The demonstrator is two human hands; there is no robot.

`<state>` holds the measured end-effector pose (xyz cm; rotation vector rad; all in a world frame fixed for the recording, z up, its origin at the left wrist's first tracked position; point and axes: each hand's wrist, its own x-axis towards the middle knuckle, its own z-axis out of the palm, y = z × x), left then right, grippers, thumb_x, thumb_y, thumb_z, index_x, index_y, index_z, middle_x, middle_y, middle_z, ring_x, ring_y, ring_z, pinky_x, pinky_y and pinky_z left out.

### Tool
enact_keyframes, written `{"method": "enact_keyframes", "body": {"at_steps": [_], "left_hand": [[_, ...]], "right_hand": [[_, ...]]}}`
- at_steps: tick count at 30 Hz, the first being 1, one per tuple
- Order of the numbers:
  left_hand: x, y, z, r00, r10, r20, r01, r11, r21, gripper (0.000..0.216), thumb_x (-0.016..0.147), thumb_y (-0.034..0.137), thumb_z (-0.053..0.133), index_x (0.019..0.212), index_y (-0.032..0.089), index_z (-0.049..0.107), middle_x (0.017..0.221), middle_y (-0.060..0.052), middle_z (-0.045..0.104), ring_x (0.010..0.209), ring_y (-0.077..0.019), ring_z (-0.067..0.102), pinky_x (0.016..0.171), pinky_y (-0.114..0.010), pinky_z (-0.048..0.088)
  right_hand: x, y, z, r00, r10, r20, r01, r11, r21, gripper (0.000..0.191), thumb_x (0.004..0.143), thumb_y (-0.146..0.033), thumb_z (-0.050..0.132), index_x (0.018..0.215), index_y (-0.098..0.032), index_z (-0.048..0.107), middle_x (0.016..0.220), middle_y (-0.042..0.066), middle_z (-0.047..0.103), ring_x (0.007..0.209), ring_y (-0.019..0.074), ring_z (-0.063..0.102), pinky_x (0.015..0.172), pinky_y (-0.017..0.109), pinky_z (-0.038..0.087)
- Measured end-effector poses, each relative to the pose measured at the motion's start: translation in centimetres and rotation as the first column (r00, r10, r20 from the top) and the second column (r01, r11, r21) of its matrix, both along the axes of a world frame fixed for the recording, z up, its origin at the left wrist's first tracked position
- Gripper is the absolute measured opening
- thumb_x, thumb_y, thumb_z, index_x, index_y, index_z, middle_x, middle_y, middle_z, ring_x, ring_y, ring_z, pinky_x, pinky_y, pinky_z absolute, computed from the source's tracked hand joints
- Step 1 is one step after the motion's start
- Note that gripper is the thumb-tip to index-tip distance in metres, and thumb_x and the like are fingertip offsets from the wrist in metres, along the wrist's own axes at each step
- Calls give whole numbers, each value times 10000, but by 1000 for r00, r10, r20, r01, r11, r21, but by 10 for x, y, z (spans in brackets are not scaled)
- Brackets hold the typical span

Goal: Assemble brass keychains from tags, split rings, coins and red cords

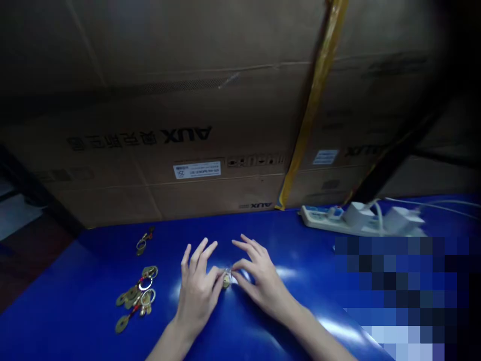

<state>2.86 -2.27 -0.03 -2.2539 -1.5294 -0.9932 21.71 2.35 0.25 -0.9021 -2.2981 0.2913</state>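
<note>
My left hand (201, 288) is on the blue table, thumb and forefinger pinched and the other fingers raised. At its fingertips is a small brass-coloured charm (226, 282) with something clear and shiny, like a plastic film, around its top. My right hand (259, 278) faces it from the right, its thumb and forefinger pinching the clear film's edge. Fingertips partly cover the piece, so its exact form is unclear. To the left lies a pile of coin keychains (132, 293) with metal rings and red cords. One separate keychain (141, 244) lies farther back.
A large cardboard box (124, 175) stands along the table's back edge, with yellow tape (311, 105) down it. A white power strip (323, 220) with plugged-in adapters and cables lies at the back right. The lower right corner is pixelated.
</note>
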Motion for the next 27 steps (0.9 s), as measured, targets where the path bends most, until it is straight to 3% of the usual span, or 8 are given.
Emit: {"method": "enact_keyframes", "body": {"at_steps": [4, 11, 14, 19, 23, 27], "left_hand": [[3, -2, -1, 998, -22, -54, 23, 1000, 12, 132, 861, 158, 558, 862, 231, 667, 1361, -81, 525, 1323, -290, 393, 1104, -578, 230], [1, 0, -1, 997, -73, -19, 73, 997, 5, 129, 866, 162, 567, 878, 239, 671, 1339, -70, 534, 1323, -282, 382, 1100, -568, 240], [-7, 3, 3, 989, -59, 137, 57, 998, 20, 101, 855, 199, 599, 843, 256, 681, 1306, -50, 546, 1312, -287, 381, 1079, -563, 284], [-30, 12, 9, 914, 74, 399, -94, 995, 31, 105, 858, 230, 608, 779, 239, 677, 1285, -45, 539, 1314, -289, 370, 1058, -548, 321], [-40, 17, 8, 913, 118, 390, -152, 987, 56, 84, 845, 240, 630, 775, 242, 677, 1267, -42, 548, 1301, -286, 387, 1064, -546, 312], [-35, 15, 5, 960, 105, 259, -121, 992, 45, 94, 856, 219, 614, 795, 249, 679, 1276, -47, 543, 1309, -299, 376, 1031, -548, 343]], "right_hand": [[-4, -1, -4, 1000, -27, 12, 27, 999, 46, 94, 865, -214, 573, 892, -218, 662, 1426, 92, 432, 1392, 336, 230, 1042, 622, 291], [-3, 2, -8, 991, -118, 64, 115, 992, 57, 104, 857, -189, 563, 890, -214, 659, 1391, 105, 469, 1383, 334, 255, 1053, 624, 273], [-2, 3, -11, 984, -148, 95, 147, 989, 17, 137, 851, -197, 570, 959, -221, 651, 1362, 110, 494, 1363, 327, 295, 1055, 614, 272], [-6, -3, -12, 990, -88, 106, 95, 994, -56, 168, 870, -192, 548, 1005, -237, 637, 1306, 90, 537, 1300, 280, 390, 1043, 530, 330], [-14, -6, -12, 993, -43, 114, 49, 997, -51, 163, 882, -217, 550, 1023, -245, 628, 1248, 85, 563, 1233, 270, 447, 1026, 505, 341], [-20, -2, -16, 990, -85, 110, 88, 996, -21, 149, 878, -194, 547, 1001, -228, 625, 1168, 92, 588, 1130, 259, 503, 970, 478, 383]]}}
